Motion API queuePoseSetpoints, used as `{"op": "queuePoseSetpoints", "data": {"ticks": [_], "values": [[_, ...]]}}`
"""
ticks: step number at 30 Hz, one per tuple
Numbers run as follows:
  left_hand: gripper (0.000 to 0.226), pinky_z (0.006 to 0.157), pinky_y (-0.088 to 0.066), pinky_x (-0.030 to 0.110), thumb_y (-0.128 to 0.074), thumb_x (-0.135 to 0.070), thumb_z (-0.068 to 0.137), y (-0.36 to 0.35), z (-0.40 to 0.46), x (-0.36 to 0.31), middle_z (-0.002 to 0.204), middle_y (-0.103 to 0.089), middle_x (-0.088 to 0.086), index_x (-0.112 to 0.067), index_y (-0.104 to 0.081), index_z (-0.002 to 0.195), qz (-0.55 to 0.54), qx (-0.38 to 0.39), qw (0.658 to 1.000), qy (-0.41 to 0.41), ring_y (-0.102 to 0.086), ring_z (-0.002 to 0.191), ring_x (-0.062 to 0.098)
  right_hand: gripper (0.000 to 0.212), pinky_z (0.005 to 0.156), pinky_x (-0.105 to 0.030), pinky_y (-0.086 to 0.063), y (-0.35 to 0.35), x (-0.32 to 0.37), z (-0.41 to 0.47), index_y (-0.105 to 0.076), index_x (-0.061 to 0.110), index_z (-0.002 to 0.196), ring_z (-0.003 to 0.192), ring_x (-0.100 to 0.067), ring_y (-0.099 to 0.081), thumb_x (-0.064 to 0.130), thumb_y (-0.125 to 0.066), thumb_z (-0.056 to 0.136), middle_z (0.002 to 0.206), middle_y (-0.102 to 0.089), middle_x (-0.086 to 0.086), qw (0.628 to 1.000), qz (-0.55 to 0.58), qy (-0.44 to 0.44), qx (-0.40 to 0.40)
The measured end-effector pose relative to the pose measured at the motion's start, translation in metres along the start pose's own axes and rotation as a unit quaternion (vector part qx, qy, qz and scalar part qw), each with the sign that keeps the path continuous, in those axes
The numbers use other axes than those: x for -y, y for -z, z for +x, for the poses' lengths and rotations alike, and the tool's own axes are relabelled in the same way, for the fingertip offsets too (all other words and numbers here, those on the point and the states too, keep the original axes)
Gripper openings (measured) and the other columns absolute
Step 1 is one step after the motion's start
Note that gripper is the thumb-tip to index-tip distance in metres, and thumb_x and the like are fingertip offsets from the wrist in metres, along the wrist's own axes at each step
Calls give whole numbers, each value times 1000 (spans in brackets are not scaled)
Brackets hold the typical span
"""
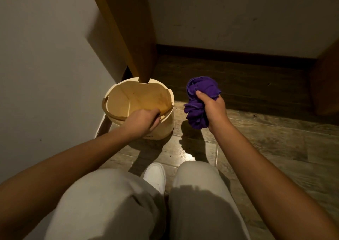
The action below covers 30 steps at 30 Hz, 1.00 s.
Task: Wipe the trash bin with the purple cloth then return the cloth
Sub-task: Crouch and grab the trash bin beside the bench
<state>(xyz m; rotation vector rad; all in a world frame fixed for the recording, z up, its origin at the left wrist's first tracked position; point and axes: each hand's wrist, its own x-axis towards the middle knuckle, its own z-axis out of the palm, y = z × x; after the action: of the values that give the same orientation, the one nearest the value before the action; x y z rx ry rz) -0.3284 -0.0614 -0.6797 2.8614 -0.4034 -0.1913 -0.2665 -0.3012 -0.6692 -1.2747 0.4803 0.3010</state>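
Note:
A cream, round trash bin (126, 96) stands upright on the floor by the left wall, open at the top and with nothing visible inside. My left hand (145, 119) grips its near rim, fingers curled over the edge into the opening. My right hand (212, 109) holds a bunched purple cloth (200, 93) in the air to the right of the bin. The cloth does not touch the bin.
A wooden panel edge (132, 38) comes down just behind the bin. A white wall (45, 65) runs along the left, and a dark baseboard (238, 55) lines the far wall. Wood furniture (326, 85) stands at the right. My knees and a white shoe (156, 175) are below.

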Motion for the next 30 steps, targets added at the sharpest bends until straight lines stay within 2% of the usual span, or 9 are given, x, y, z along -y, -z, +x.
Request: {"op": "queuePoseSetpoints", "data": {"ticks": [6,9,12,16,18,20,23,26,30], "values": [[24,70,-59,36,-56,-42,98,0,-8,4,90,-71,-2,-22,-67,106,8,35,999,9,-65,76,13,44,63,-26,-61,0,-2,-4,-63,22,128,86,-18,-78,27,-82,88,109,-76,-1,1000,-10,-13,13],[38,82,-56,37,-63,-46,94,-13,-18,16,113,-69,2,-21,-63,122,72,70,995,8,-64,98,19,45,65,-27,-62,3,-5,-4,-64,20,129,86,-18,-78,26,-82,88,108,-77,-2,1000,-6,-12,14],[38,96,-49,41,-61,-33,97,-21,-20,25,132,-60,6,-20,-59,132,105,97,990,7,-54,119,25,46,66,-27,-62,7,-11,-4,-65,18,130,88,-19,-79,25,-82,88,110,-77,-3,1000,0,-17,15],[21,83,-53,41,-61,-29,96,-9,-15,32,111,-64,4,-17,-67,113,29,18,999,20,-60,102,24,44,62,-24,-60,15,-16,-4,-64,18,128,82,-15,-78,24,-82,88,109,-77,-2,1000,-3,-8,10],[12,72,-52,35,-61,-35,96,8,-9,36,92,-65,-4,-24,-65,99,-45,7,998,50,-63,87,18,46,62,-24,-60,18,-14,-4,-62,20,130,87,-17,-78,26,-81,89,111,-75,-2,1000,-7,-1,-3],[13,68,-49,30,-61,-43,96,24,0,42,84,-64,-11,-31,-63,92,-111,15,989,92,-62,81,11,43,62,-25,-60,20,-12,-3,-61,22,127,84,-17,-79,27,-81,89,112,-75,-2,1000,2,0,-14],[23,75,-51,31,-60,-46,95,40,6,55,94,-68,-6,-26,-68,99,-182,46,974,126,-62,88,9,36,60,-23,-60,16,-5,-1,-62,28,117,77,-12,-79,27,-82,87,110,-76,-1,1000,-7,22,-2],[22,76,-49,27,-59,-45,96,44,-2,63,104,-67,-11,-29,-69,108,-252,65,956,136,-61,96,5,43,61,-22,-60,8,3,2,-62,30,121,83,-13,-78,30,-84,85,112,-74,2,997,-43,58,19],[17,80,-52,31,-60,-43,96,31,-14,57,100,-69,-9,-29,-70,98,-293,52,942,157,-65,94,9,41,65,-18,-57,-14,0,7,-60,36,122,91,-10,-73,36,-80,87,110,-71,10,981,-131,138,37]]}}
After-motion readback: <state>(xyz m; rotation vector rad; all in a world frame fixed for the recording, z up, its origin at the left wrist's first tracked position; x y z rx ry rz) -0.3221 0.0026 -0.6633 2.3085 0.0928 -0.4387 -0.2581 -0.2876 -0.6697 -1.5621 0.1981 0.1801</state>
